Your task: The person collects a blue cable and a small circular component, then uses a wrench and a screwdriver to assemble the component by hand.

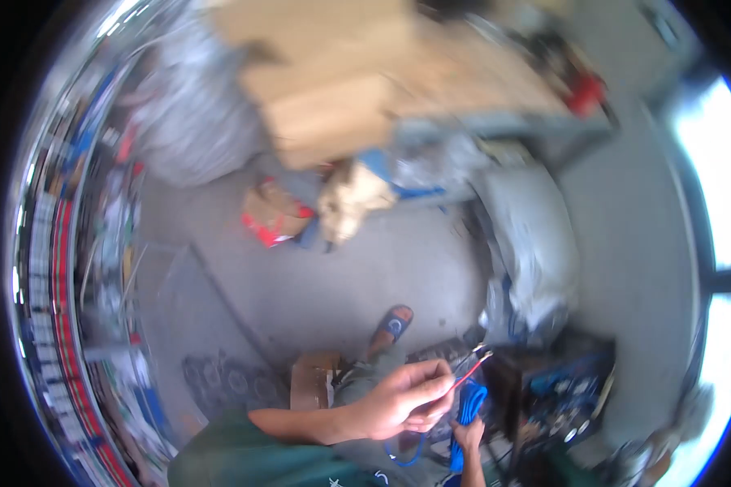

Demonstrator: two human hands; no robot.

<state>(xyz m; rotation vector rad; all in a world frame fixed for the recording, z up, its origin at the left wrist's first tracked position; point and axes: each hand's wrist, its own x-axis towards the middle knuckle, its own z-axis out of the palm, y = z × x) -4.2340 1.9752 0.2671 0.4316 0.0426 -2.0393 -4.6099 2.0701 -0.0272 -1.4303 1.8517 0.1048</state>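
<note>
My left hand point(410, 398) is closed in a pinch on a thin red wire point(469, 372) with a metal terminal at its tip. A second, dark wire point(467, 357) with a similar metal end sticks out beside it. Lower and to the right, my right hand point(469, 436) is wrapped round a bundle of blue cable point(471, 401), folded into a long hank. A loose loop of blue cable point(408, 463) hangs below my left hand. Whether the red and dark wires join the blue bundle cannot be made out.
Boxes and parts on a dark stand point(577, 390) are close at my right, near white sacks point(536, 235). A carton point(313, 381) is by my leg. Ahead are a workbench point(479, 81) with cardboard boxes point(325, 105) and a plastic bag point(203, 122). Shelving point(65, 284) lines the left.
</note>
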